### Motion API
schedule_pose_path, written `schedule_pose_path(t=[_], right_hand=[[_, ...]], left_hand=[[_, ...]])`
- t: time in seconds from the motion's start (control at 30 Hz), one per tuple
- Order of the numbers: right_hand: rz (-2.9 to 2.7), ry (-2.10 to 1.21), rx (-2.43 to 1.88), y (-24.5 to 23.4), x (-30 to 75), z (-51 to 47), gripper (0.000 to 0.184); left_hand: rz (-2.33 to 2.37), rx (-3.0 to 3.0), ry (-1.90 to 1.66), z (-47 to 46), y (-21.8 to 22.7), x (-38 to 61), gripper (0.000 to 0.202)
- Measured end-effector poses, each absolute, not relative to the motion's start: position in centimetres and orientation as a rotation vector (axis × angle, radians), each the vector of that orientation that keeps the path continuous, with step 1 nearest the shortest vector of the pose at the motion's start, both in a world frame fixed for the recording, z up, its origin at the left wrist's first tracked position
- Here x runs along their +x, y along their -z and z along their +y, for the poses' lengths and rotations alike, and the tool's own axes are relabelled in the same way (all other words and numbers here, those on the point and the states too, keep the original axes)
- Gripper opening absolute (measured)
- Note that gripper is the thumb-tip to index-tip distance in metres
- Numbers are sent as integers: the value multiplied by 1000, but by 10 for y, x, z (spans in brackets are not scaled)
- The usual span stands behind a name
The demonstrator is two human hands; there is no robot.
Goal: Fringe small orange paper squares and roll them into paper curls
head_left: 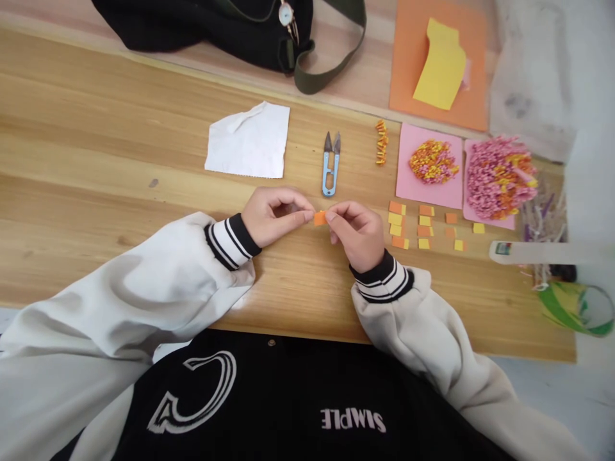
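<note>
A small orange piece of paper (319,219) is held over the wooden table between my two hands. My left hand (278,216) pinches its left end with thumb and forefinger. At its right end, my right hand (356,232) also grips with closed fingertips. Just beyond them lie blue thread snips (329,168), blades pointing away from me. Small orange and yellow paper pieces (425,221) lie in columns to the right of my right hand. A short row of orange twisted bits (381,142) sits right of the snips.
A torn white sheet (250,144) lies beyond my left hand. Pink squares (405,182) bear heaps of pink, orange and yellow bits. Farther back are a black bag (206,29), a watch (286,14) and orange paper (403,83). A green tape roll (557,307) is at right.
</note>
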State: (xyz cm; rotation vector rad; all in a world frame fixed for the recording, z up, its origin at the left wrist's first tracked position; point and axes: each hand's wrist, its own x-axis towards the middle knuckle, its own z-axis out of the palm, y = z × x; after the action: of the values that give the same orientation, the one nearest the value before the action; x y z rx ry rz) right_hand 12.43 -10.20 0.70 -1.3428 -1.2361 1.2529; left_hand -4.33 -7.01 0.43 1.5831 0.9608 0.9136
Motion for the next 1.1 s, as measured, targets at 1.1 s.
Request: schedule_pose_path(t=[1.1], right_hand=[[-1215,-1211,-1281,-4,124,-102,18]], left_hand=[[948,1628,-955,-69,0,-42,19]])
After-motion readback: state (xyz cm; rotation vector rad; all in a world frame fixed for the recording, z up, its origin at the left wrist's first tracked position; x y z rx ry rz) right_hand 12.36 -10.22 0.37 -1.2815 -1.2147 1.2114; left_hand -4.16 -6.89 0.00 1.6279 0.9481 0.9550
